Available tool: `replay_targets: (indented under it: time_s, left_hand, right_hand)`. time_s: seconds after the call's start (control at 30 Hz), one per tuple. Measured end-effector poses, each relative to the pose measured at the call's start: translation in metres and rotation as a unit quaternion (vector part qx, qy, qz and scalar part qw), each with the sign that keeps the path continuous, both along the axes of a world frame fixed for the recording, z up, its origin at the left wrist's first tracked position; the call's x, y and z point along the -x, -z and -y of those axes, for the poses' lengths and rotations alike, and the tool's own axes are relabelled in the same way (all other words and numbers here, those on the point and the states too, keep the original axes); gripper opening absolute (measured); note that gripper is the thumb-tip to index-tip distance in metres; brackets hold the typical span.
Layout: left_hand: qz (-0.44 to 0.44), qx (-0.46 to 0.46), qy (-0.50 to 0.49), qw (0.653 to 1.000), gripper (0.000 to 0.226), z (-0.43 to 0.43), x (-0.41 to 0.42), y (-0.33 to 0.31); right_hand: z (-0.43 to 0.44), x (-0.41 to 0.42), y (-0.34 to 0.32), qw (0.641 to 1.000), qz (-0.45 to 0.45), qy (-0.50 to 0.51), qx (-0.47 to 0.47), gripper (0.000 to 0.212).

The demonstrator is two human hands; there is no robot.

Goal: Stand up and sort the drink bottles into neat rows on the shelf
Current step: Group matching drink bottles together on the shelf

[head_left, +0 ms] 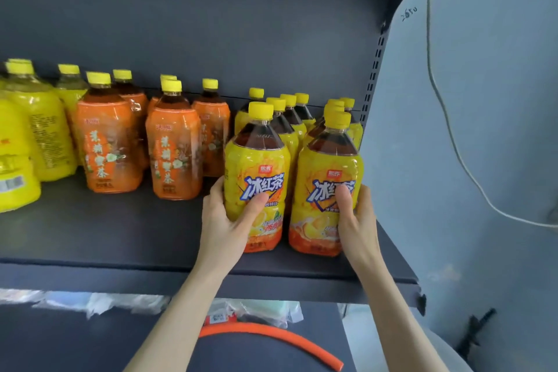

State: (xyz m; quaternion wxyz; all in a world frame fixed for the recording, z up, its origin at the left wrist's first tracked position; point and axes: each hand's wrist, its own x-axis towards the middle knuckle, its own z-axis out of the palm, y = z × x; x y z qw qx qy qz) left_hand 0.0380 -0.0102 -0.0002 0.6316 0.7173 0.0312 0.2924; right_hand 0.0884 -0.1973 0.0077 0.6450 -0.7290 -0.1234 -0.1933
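Two rows of yellow-labelled iced tea bottles stand upright at the right end of the dark shelf [120, 238]. My left hand [226, 223] grips the front bottle of the left row [258, 178], thumb across its label. My right hand [356, 220] grips the front bottle of the right row [327, 190] the same way. Both bottles stand on the shelf near its front edge, with several more yellow-capped bottles [290, 118] lined up behind them. Orange-labelled tea bottles [173, 154] stand upright in the middle of the shelf.
Yellow bottles [39, 136] crowd the shelf's left end. The shelf's slotted upright [373, 75] and a pale wall with a hanging cable [453, 142] bound the right side. Below, a lower shelf holds plastic-wrapped packs [99, 302] and an orange hose [271, 338].
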Motion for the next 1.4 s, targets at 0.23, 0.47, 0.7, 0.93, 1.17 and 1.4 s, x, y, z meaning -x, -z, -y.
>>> replay_targets:
  time_s: [0.23, 0.47, 0.7, 0.93, 1.17, 1.4]
  left_hand:
    - [0.009, -0.005, -0.005, 1.000, 0.088, 0.000, -0.008, 0.003]
    - [0.006, -0.011, -0.006, 1.000, 0.091, 0.006, -0.017, 0.000]
    - [0.006, -0.048, -0.033, 0.998, 0.093, 0.022, -0.024, -0.001]
    - [-0.017, -0.118, -0.051, 0.992, 0.090, 0.026, -0.021, 0.000]
    - [-0.030, -0.234, -0.052, 0.970, 0.067, 0.011, 0.003, -0.007]
    - [0.049, -0.252, -0.102, 0.961, 0.021, -0.003, 0.041, -0.031]
  right_hand:
    - [-0.008, -0.008, 0.002, 1.000, 0.014, 0.015, 0.005, 0.040]
    - [-0.001, -0.012, 0.000, 0.999, 0.011, -0.025, -0.018, 0.048]
    - [0.010, -0.011, 0.003, 0.998, 0.011, -0.024, -0.049, 0.042]
    - [0.007, -0.011, 0.003, 1.000, 0.011, 0.011, -0.015, 0.066]
    - [0.012, 0.017, -0.013, 0.985, 0.097, 0.096, 0.102, 0.066]
    - [0.010, 0.053, -0.030, 0.968, 0.166, 0.131, 0.133, 0.027]
